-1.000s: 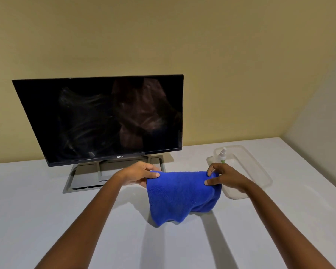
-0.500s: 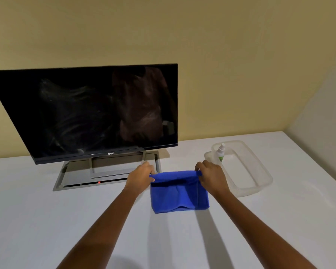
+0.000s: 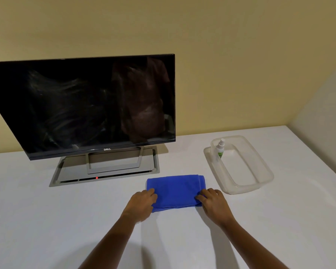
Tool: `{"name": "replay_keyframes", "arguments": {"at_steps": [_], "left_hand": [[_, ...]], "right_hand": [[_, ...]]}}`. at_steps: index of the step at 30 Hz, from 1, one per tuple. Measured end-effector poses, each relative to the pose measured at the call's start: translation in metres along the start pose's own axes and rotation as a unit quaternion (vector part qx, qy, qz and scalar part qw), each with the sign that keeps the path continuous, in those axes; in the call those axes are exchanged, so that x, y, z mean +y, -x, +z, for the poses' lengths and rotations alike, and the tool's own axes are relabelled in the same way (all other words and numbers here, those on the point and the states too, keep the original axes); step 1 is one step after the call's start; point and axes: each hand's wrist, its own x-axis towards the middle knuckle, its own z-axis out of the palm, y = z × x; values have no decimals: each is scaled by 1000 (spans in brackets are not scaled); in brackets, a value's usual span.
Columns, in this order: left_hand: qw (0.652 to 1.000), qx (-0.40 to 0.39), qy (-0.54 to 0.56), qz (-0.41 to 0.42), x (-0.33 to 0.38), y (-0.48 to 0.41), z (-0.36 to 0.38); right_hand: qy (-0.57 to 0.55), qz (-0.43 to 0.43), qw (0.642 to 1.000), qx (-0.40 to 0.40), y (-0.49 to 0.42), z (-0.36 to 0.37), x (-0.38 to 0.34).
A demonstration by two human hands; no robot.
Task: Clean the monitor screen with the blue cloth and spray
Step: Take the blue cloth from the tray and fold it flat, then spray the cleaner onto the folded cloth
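Cloth point(image 3: 176, 189) lay folded flat on table point(image 3: 47, 220), in front of monitor point(image 3: 85, 105) | left hand point(image 3: 142, 202) fingers together, pressed on near-left corner | right hand point(image 3: 213, 202) fingers together, pressed on near-right corner | spray bottle point(image 3: 220, 148) upright in clear tray point(image 3: 260, 177), right of cloth.

two bare forearms, no sleeves, left grip point(image 3: 142, 201), right grip point(image 3: 213, 202)

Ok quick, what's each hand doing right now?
Left hand: fingers pinching the near left edge of the folded blue cloth.
Right hand: fingers pinching the cloth's near right edge.
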Motion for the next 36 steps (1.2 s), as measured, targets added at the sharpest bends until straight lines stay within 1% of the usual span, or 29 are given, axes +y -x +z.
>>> {"name": "replay_keyframes", "arguments": {"at_steps": [3, 5, 7, 9, 10, 12, 14, 17, 19, 22, 24, 29, 31, 33, 36], "left_hand": [[1000, -4, -15, 3, 2, -1, -4], [999, 10, -40, 8, 3, -5, -9], [998, 43, -40, 3, 7, -12, -17], [996, 93, -15, -7, 13, -21, -25], [993, 118, 0, -13, 17, -26, -30], [987, 158, 23, -24, 23, -36, -38], [983, 177, 44, -33, 31, -47, -46], [983, 153, 72, -70, 46, -65, -53], [985, 129, 76, -87, 57, -76, -57], [987, 105, 81, -89, 70, -90, -60], [988, 97, 81, -90, 76, -98, -62], [986, 86, 98, -104, 80, -110, -65], [985, 84, 106, -110, 80, -114, -65], [983, 86, 113, -113, 81, -116, -67], [982, 97, 119, -106, 84, -119, -70]], "right_hand": [[-12, 9, 1000, -6, 3, -1, -1], [-16, 7, 1000, 5, 2, -5, 3], [-40, 8, 999, 14, -3, -15, 9], [-56, 23, 997, 44, -12, -28, 19], [-68, 44, 995, 62, -18, -36, 25], [-100, 116, 983, 101, -33, -51, 40], [-117, 190, 967, 126, -47, -62, 59], [-156, 253, 945, 140, -69, -77, 84], [-174, 272, 941, 106, -84, -84, 96], [-174, 267, 947, 33, -100, -87, 107], [-169, 260, 951, 11, -106, -84, 112], [-230, 267, 935, 35, -111, -75, 122], [-227, 255, 939, 35, -110, -76, 127], [-200, 233, 951, 36, -106, -79, 133], [-202, 219, 952, 76, -98, -89, 142]]}}
